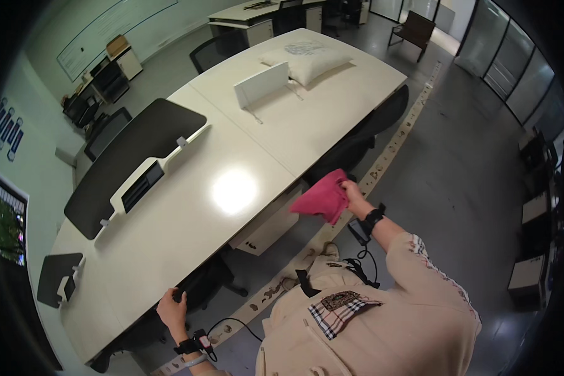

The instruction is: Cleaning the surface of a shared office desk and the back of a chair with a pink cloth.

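Note:
A pinkish-red cloth [322, 197] hangs bunched from my right hand [352, 195], beside the near edge of a long white table [183, 225]. My fingers are closed on its upper right corner. My left hand [171, 308] is at the table's near edge, lower left, its thumb and fingers apart and nothing seen in it; whether it touches the edge I cannot tell. On the far part of the table stand a white panel [263, 84] on thin feet and, partly behind it, a cream cushion [310, 61] with a grey print.
A dark divider screen [136, 160] and a smaller one [58, 277] are fixed along the table. Black chairs [343, 155] stand under its near side, by a white drawer cabinet [268, 223]. A cable [235, 322] runs from the device on my left wrist. A brown chair [413, 33] stands farther off.

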Available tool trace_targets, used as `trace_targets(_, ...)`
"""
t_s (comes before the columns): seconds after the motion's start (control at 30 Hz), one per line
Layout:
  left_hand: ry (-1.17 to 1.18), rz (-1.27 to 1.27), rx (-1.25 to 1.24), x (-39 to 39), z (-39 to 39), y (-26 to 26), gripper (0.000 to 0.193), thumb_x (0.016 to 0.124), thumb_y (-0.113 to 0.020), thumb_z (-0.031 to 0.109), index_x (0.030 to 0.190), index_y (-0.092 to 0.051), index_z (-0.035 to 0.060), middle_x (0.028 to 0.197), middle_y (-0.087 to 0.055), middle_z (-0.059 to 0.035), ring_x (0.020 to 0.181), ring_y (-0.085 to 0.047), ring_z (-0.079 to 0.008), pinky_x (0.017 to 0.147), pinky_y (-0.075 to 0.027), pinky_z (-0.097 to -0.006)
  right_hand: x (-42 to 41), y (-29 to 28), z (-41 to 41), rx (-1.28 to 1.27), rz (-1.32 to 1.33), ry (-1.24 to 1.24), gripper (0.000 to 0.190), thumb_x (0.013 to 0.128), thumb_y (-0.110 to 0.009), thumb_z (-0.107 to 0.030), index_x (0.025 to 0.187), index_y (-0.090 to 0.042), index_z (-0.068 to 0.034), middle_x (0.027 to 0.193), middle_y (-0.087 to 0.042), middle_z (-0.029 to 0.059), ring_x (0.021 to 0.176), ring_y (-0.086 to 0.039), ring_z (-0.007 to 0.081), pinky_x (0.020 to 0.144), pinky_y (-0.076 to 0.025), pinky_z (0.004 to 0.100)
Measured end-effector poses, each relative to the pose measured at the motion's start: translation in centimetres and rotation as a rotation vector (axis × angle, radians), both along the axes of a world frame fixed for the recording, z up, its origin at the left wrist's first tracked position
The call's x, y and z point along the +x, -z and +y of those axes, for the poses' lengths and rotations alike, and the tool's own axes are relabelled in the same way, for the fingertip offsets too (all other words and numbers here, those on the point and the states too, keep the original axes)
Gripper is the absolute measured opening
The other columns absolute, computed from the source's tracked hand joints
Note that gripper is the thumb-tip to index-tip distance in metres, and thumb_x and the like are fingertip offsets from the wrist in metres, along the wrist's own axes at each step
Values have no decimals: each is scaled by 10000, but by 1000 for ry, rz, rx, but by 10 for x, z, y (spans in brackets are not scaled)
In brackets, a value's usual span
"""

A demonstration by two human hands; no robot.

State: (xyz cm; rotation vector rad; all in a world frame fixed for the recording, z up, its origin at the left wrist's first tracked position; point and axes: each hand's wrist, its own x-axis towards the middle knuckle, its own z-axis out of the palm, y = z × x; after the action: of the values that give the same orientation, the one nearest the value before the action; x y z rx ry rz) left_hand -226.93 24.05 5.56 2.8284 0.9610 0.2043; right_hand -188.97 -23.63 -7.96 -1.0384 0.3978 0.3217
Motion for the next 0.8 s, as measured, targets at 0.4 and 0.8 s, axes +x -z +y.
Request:
trace_targets(0.4,459,-254,-295,135,-132,-29,617,781,-694,65,1353,-464,64,1425,-403,-205,1350,-353,-373,1102,-314,-426,128,-94,-51,-238,-172,842,446,889,-519,-166,1303,-378,-76,1185,-553,96,958,-562,214,887,-471,357)
trace_targets(0.8,1130,-270,-106,403,-414,-62,721,795,-708,100,1425,-359,70,1480,-328,-196,1377,-297,-392,1108,-302,-463,143,-114,-140,309,-209,317,273,864,-525,-105,1133,-478,-99,963,-614,94,833,-635,254,661,-542,442)
